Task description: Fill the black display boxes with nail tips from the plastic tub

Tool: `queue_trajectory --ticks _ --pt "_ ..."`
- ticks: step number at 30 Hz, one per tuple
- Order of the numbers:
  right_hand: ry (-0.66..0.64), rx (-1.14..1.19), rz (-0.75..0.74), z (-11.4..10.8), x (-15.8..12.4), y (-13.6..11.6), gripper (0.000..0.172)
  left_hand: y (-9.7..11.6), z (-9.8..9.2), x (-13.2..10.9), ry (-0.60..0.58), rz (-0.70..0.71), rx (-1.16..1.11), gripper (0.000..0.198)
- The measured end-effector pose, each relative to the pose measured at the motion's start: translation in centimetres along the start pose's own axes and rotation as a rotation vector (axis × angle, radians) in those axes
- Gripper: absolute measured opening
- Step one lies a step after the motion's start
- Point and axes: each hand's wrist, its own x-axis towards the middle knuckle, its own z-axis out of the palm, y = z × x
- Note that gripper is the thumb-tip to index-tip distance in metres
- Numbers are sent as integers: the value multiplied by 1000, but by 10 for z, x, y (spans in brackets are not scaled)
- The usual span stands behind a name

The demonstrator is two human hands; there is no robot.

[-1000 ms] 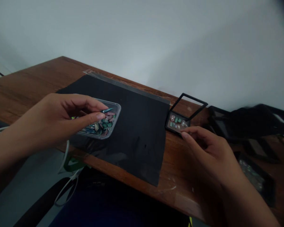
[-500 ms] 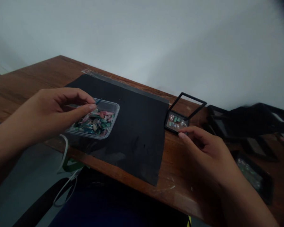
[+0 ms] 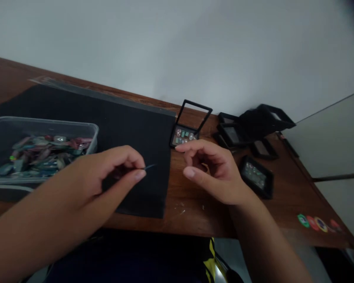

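Observation:
My left hand (image 3: pixel 118 184), over the black mat (image 3: pixel 129 122), pinches a thin dark blue pointed piece (image 3: pixel 150 166) between thumb and forefinger; its exact kind is too blurred to tell. Left of this hand, a clear plastic tub (image 3: pixel 96 135) holds a heap of green, pink and blue stone-like pieces (image 3: pixel 47 153). My right hand (image 3: pixel 214 169) is open above the wood, thumb and forefinger apart with nothing between them. Just beyond its fingertips stands a small black display case (image 3: pixel 172 139), its framed lid (image 3: pixel 209 114) raised. Several pearly and green pieces (image 3: pixel 183 133) sit inside, partly hidden by the hand.
More black cases (image 3: pixel 233 135) are piled at the back right by the wall. A shut case with small pieces (image 3: pixel 255 175) lies right of my right hand. Colourful round stickers (image 3: pixel 321 224) are near the desk's right end. A white cable (image 3: pixel 11 188) runs by the tub.
My view has turned right. My left hand has moved from over the tub to the right, carrying the blue piece. My right hand has drawn back from the display case and its fingers have parted.

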Motion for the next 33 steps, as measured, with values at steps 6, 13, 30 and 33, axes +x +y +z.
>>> queue_trajectory --ticks 6,13,30,33 --pt "215 92 96 -14 3 -2 20 31 24 64 -220 91 64 18" --pt "523 -267 108 -40 6 18 20 43 40 127 -291 -13 -24 12" --pt "127 -617 -50 -27 6 30 12 20 44 131 -321 19 -171 11" --pt "135 -591 -37 -26 6 29 13 21 46 130 -280 -17 -227 11"
